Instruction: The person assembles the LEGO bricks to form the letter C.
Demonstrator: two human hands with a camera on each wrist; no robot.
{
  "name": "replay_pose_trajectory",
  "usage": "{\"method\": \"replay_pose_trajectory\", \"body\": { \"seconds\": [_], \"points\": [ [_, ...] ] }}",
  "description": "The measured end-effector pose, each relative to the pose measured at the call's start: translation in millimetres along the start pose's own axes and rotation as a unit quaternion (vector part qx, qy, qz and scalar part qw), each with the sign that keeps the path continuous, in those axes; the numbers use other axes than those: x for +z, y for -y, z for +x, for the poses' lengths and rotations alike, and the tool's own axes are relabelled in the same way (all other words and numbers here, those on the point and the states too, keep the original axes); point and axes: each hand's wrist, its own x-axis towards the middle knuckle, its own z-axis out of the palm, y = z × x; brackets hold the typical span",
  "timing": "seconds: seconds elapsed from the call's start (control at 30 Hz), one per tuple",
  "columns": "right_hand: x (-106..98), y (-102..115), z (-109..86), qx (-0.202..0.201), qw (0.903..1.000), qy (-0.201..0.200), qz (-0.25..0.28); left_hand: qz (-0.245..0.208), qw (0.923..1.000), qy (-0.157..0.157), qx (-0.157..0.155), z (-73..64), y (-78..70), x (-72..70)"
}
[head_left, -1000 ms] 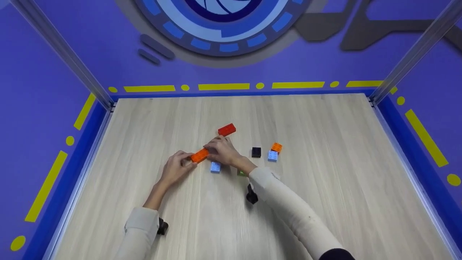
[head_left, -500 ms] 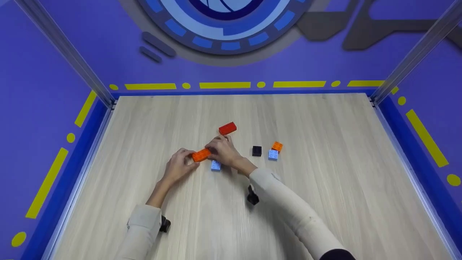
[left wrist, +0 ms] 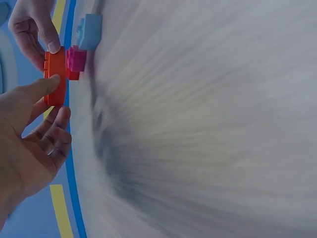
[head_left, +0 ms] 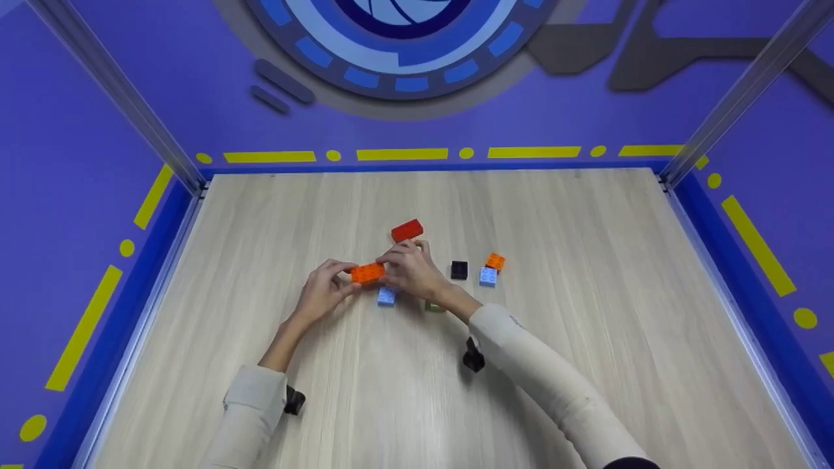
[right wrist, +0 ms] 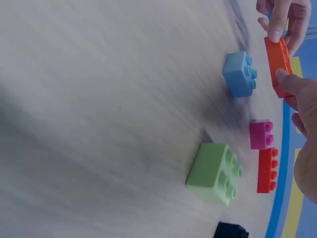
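A long orange toy brick [head_left: 368, 273] is held raised above the wooden table by both hands, studs facing up. My left hand [head_left: 322, 290] pinches its left end between thumb and fingers; in the left wrist view the other fingers curl below the brick. On the opposite end, my right hand [head_left: 416, 270] has its thumb and fingertips. Just below the right hand in the head view lies a light blue brick [head_left: 386, 297]. A green brick [right wrist: 208, 171] is mostly hidden under the right wrist in the head view. Behind the hand is a red brick [head_left: 407, 230].
In the right wrist view a pink brick [right wrist: 261, 135] stands near the red one. Right of the hands are a black brick [head_left: 459, 270], another light blue brick [head_left: 488, 277] and a small orange brick [head_left: 496, 262]. Purple walls [head_left: 404, 130] border the table's back and sides.
The held orange brick has shifted slightly right and turned from slanting to nearly level. Both hands keep their grip on it. The right forearm has moved a little to the right.
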Motion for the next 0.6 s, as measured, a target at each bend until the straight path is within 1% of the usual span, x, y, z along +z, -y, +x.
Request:
{"method": "replay_pose_trajectory", "body": {
  "seconds": [0.07,0.13,0.23,0.3,0.37,0.43,0.5,0.6],
  "points": [
    [-5,0,-3.9,-0.004,0.9995,-0.009,0.031,-0.011,0.9999,0.005,0.009,1.8,-4.3,-1.2],
    [-9,-1,-8.3,-0.009,0.9969,-0.015,0.077,-0.022,0.9995,0.008,0.019,2.8,-8.9,-1.4],
    [-14,-1,-16.8,-0.011,0.9876,-0.018,0.155,-0.038,0.9985,0.012,0.038,2.7,-15.4,0.5],
    [-17,-2,-24.5,-0.006,0.9807,-0.022,0.194,-0.052,0.9974,0.014,0.047,2.3,-20.1,3.6],
    [-20,-2,-33.5,-0.004,0.9762,-0.03,0.215,-0.063,0.9963,0.02,0.056,1.4,-24.6,8.0],
    [-23,-4,-44.4,-0.004,0.9744,-0.038,0.221,-0.066,0.9955,0.032,0.061,-0.5,-29.6,13.2],
    [-26,-6,-56.6,-0.004,0.9727,-0.043,0.228,-0.064,0.9947,0.048,0.064,-3.3,-34.6,18.9],
    [-31,-9,-76.4,-0.002,0.9707,-0.037,0.237,-0.059,0.993,0.077,0.068,-8.2,-43.4,27.8]
  ]
}}
